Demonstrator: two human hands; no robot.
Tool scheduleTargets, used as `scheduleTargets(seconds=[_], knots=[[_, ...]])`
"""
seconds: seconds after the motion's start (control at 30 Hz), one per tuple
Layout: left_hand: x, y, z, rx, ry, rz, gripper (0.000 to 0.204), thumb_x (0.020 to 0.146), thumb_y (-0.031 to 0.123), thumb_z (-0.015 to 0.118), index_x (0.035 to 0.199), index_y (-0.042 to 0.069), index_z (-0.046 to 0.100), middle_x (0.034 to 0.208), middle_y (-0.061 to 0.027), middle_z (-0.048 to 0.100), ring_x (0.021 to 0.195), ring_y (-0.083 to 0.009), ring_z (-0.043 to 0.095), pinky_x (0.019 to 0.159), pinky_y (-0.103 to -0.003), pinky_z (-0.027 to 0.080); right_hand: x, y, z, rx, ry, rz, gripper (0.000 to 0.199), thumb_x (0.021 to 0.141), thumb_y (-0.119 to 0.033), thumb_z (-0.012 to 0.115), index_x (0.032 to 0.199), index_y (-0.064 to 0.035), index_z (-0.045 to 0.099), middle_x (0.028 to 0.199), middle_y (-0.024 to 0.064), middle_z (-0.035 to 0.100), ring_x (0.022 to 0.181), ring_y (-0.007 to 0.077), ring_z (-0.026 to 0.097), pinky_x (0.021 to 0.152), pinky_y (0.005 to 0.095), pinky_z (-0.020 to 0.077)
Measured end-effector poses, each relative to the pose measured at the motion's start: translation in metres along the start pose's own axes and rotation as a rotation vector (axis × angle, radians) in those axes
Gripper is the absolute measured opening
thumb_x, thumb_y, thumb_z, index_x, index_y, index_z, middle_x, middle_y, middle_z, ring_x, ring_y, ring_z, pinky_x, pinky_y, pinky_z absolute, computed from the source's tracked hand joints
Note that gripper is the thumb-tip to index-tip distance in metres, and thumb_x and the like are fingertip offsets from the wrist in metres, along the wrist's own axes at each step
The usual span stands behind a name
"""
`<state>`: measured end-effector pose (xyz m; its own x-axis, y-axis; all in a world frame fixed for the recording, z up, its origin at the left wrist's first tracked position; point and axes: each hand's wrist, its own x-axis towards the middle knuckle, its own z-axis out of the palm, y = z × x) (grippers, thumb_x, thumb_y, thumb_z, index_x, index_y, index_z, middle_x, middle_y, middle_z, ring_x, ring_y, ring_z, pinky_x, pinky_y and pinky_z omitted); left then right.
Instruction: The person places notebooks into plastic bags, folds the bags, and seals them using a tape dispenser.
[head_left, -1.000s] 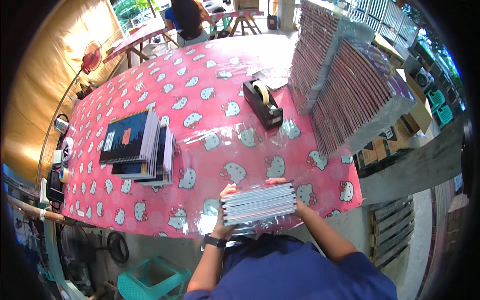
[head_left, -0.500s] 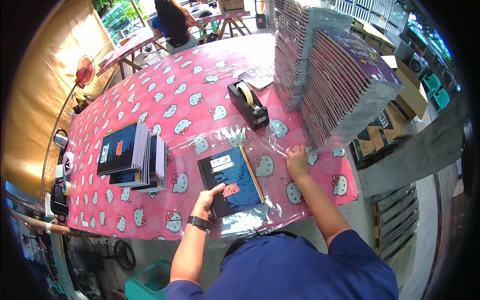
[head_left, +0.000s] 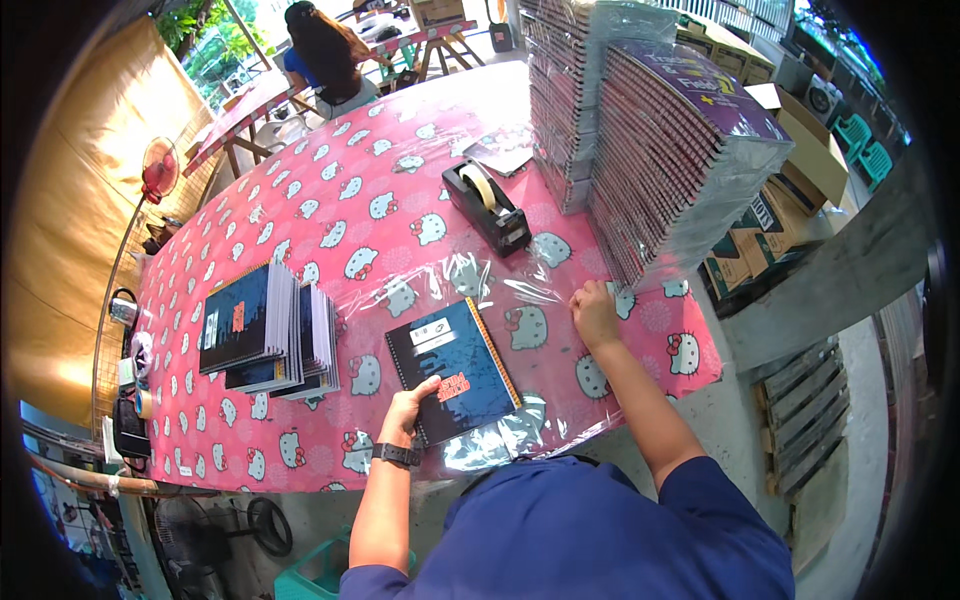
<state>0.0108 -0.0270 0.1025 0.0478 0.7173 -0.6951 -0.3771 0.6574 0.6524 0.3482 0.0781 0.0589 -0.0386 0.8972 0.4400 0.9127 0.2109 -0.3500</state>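
Note:
A spiral-bound notebook with a dark blue cover lies slightly turned on a clear plastic film, which is spread over the table. My left hand grips the notebook's lower left edge, thumb on the cover and the other fingers hidden beneath. To the right of the notebook, my right hand is low over the table with its fingers curled together at the film's right edge. The pinched film is hard to see there. Beyond the notebook stands a black tape dispenser with a roll of tape.
Several more notebooks are piled at the left. Tall plastic-wrapped stacks of spiral-bound books rise at the right, with cardboard boxes behind them. Another person sits at a far table. The pink patterned tablecloth covers my table.
My right hand has lowered the film's raised right corner toward the table. My left hand stays on the notebook. The whole view has shifted a little.

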Motion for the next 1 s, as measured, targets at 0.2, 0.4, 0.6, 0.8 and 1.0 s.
scheduleTargets(seconds=[0.2,0.4,0.6,0.8,1.0], knots=[[-0.002,0.029,0.014,0.094,-0.034,0.076,0.033,0.075,0.02,0.074,0.095,-0.004,0.065,0.084,-0.0118,0.068,0.067,-0.0194,0.066,0.061,-0.032,0.055,-0.001,0.001,0.0,-0.05,-0.033,-0.026,0.004,0.073,-0.009,0.058,0.073,-0.0084,0.061,0.085,0.0066,0.055,0.089,0.025,0.052,0.073,0.0375,0.0395],[0.028,0.031,-0.01,0.224,-0.016,0.02,0.037,0.079,0.028,0.071,0.099,-0.002,0.064,0.085,-0.0114,0.068,0.068,-0.0193,0.067,0.06,-0.032,0.057,0.002,0.008,0.008,0.085,0.097,-0.004,0.004,0.074,-0.011,0.058,0.074,-0.0075,0.061,0.086,0.0085,0.055,0.089,0.0276,0.051,0.076,0.0391,0.0419],[0.021,0.038,0.005,0.319,-0.031,-0.041,0.041,0.077,0.032,0.072,0.101,0.0,0.064,0.087,-0.0095,0.068,0.069,-0.018,0.066,0.063,-0.029,0.055,0.004,0.01,0.006,-0.092,0.027,0.042,0.005,0.074,-0.012,0.059,0.074,-0.0083,0.063,0.086,0.0081,0.055,0.09,0.0277,0.051,0.077,0.0386,0.0422],[0.031,0.032,-0.01,0.41,0.056,-0.039,0.06,0.074,0.053,0.069,0.104,0.002,0.064,0.09,-0.0086,0.067,0.074,-0.0179,0.065,0.065,-0.031,0.052,0.009,-0.005,0.0,-0.193,0.08,-0.021,0.007,0.075,-0.013,0.057,0.07,-0.0097,0.061,0.084,0.0073,0.054,0.089,0.0269,0.051,0.076,0.0394,0.0402],[0.028,0.027,-0.024,0.047,-0.219,0.023,0.045,0.084,0.04,0.059,0.113,0.005,0.06,0.1,-0.0078,0.067,0.087,-0.0188,0.065,0.074,-0.032,0.054,0.012,-0.035,-0.007,0.124,0.034,-0.176,0.005,0.075,-0.011,0.058,0.075,-0.0063,0.056,0.079,0.0123,0.056,0.075,0.0321,0.056,0.066,0.0446,0.0431]])
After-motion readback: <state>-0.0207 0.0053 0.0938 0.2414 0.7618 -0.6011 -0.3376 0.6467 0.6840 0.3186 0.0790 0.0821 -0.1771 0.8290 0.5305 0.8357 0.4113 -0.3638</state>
